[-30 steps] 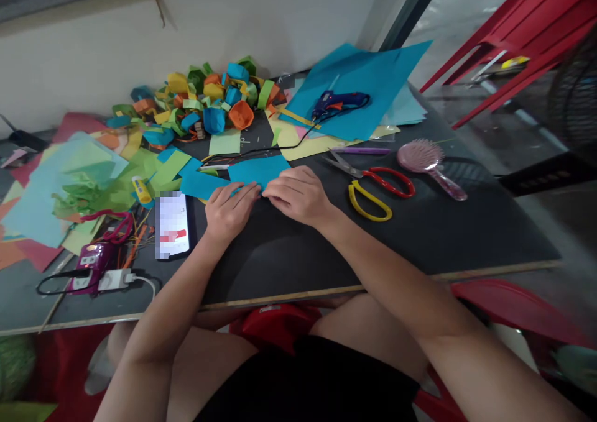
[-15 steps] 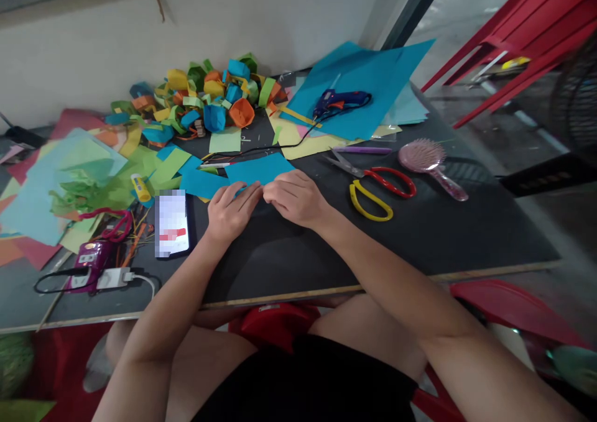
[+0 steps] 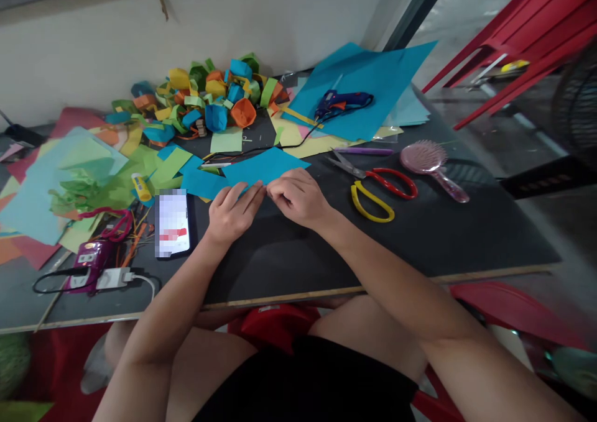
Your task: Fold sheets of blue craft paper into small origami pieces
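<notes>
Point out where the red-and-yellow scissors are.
In the head view, the scissors lie right of centre on the tabletop, between the right hand and the pink hairbrush.

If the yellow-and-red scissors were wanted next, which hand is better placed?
Probably the right hand: the scissors lie to its right, close by; the left hand is farther away.

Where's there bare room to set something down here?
Bare dark tabletop lies right of the right forearm, nearer than the red-and-yellow-handled metal scissors and pink bristled hairbrush. Another patch borders the left hand, right hand and front edge. Folded multicoloured paper pieces crowd the back; coloured paper sheets crowd the left.
</notes>
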A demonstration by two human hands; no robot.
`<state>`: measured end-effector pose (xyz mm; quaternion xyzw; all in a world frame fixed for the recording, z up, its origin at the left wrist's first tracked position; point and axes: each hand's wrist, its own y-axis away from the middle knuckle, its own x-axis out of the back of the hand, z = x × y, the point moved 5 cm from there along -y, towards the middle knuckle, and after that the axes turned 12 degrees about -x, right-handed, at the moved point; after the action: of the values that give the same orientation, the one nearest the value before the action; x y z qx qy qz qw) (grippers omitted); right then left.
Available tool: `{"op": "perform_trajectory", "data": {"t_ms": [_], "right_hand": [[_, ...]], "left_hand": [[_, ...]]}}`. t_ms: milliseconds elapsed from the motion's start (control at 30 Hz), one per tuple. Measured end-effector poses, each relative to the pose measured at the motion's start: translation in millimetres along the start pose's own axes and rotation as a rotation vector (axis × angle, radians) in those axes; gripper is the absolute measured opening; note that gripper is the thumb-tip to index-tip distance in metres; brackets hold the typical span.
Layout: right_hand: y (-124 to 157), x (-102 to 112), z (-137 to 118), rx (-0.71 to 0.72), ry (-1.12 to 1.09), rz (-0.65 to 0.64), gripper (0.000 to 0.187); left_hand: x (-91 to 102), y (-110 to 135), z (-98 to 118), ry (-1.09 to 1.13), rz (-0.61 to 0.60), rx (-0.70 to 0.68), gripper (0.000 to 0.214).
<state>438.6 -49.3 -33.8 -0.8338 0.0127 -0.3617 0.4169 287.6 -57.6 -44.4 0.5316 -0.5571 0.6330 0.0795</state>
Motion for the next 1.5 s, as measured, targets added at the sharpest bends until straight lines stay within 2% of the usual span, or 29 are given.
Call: {"op": "perform_trajectory", "data": {"t_ms": [200,467,700,900,1067,1267,1400,1500], "right_hand": [[-0.8,0.1,-2.3,0.047,0.023,0.023,0.022],[-0.9,-6.0,-5.4,0.037,0.046,-0.022,0.020],[-0.6,-5.9,-7.1,0.042,0.086,-0.007,0.020],[-1.0,-4.9,-6.6,0.039,0.097,-0.014,0.020],[-2.2,-1.4,-2.1,0.027,0.101,0.021,0.020],[-0.8,-1.2,-0.2,0.057,0.095,0.031,0.016],[-1.5,-0.6,-1.9,0.077,0.075,0.028,0.016],[-1.9,-2.4,-2.5,0.057,0.059,0.006,0.018]], "left_hand": [[2.2,-1.6,-1.1,0.037,0.030,0.006,0.027],[-1.6,2.6,-6.9,0.059,-0.036,0.009,0.030],[4.6,-5.0,-6.8,0.070,0.013,0.051,0.023],[6.0,-3.2,-11.1,0.132,0.006,0.093,0.020],[7.7,-0.3,-11.3,0.086,0.003,0.037,0.027],[12.0,-3.8,-1.4,-0.108,0.037,-0.133,0.029],[12.8,-4.6,-0.9,-0.140,0.028,-0.137,0.026],[14.8,-6.0,1.4,-0.227,0.078,-0.143,0.022]]}}
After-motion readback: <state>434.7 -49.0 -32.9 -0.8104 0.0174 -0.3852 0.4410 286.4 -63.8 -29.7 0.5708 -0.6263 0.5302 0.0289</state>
